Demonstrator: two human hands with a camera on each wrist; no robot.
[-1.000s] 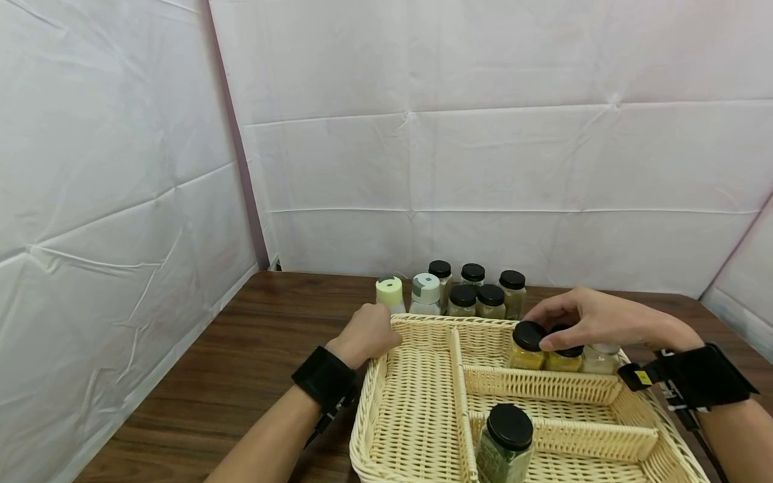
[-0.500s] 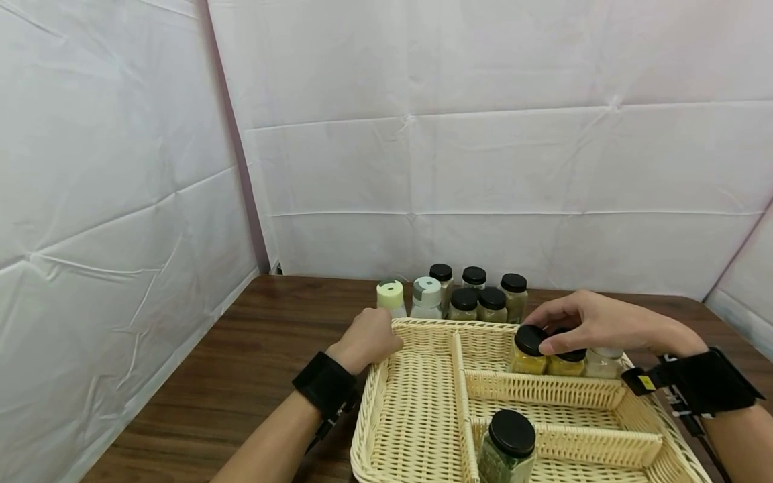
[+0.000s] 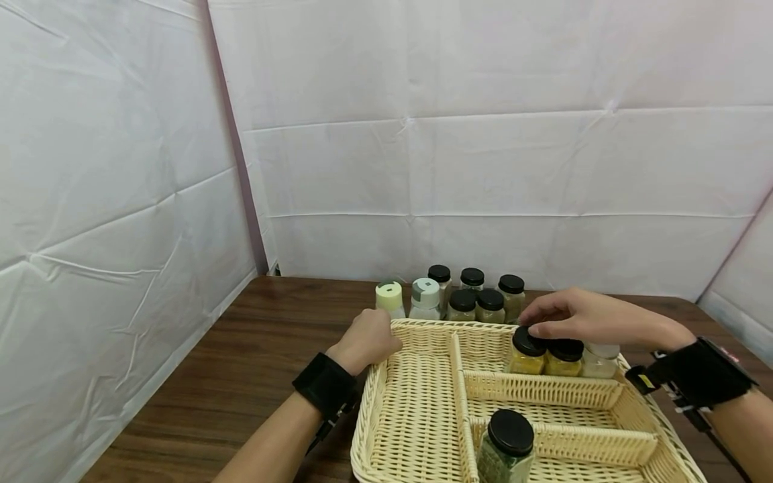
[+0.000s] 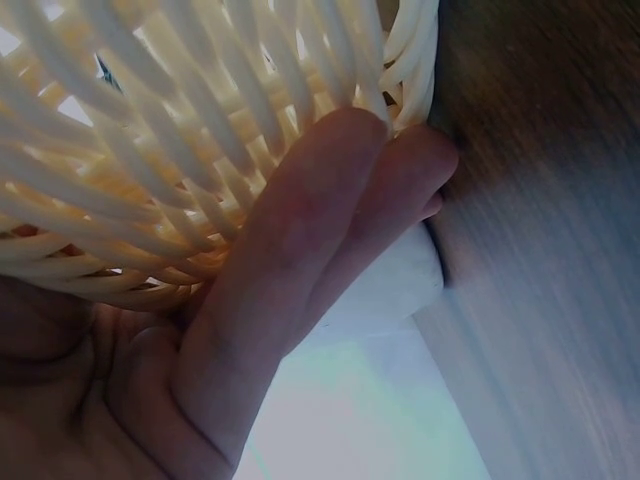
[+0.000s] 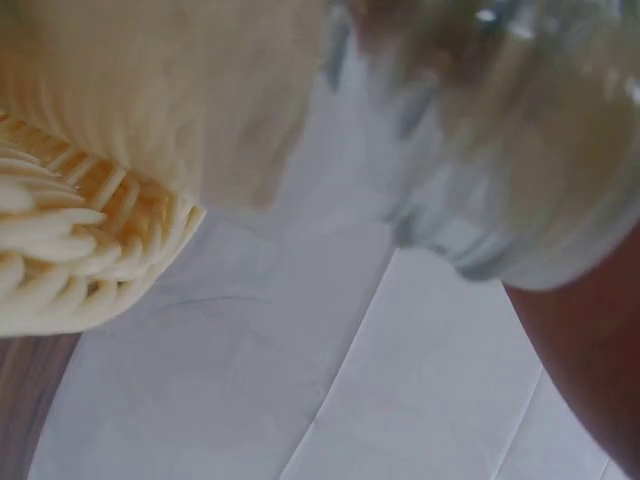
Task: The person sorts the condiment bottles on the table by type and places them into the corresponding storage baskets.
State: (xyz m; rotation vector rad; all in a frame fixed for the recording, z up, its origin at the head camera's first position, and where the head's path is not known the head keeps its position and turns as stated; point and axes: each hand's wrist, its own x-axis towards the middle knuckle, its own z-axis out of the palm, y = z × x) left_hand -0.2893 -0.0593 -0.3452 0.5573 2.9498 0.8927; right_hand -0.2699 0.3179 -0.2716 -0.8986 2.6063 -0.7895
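Observation:
My left hand [image 3: 365,337] grips the back left corner of a divided wicker basket [image 3: 370,402]; in the left wrist view its fingers [image 4: 290,230] lie along the woven outer wall. Over the back right compartment is my right hand [image 3: 588,318]. Its thumb lies over the black lid of a jar of yellow spice [image 3: 527,362], and its other fingers reach behind that lid, their tips hidden. Beside that jar stand a second yellow spice jar [image 3: 563,364] and a pale jar [image 3: 599,365]. In the right wrist view, a blurred glass jar [image 5: 540,160] fills the upper right.
A jar of green herbs [image 3: 506,459] with a black lid stands in the basket's front compartment. Behind the basket are several black-lidded jars [image 3: 461,305], a yellow-capped bottle [image 3: 389,298] and a grey-capped bottle [image 3: 425,298]. White sheeting [image 3: 483,168] encloses the wooden table [image 3: 241,376].
My right thumb has moved from the front side of the left yellow jar's lid to above it, uncovering more of the neighbouring lid. My left hand keeps its place on the basket.

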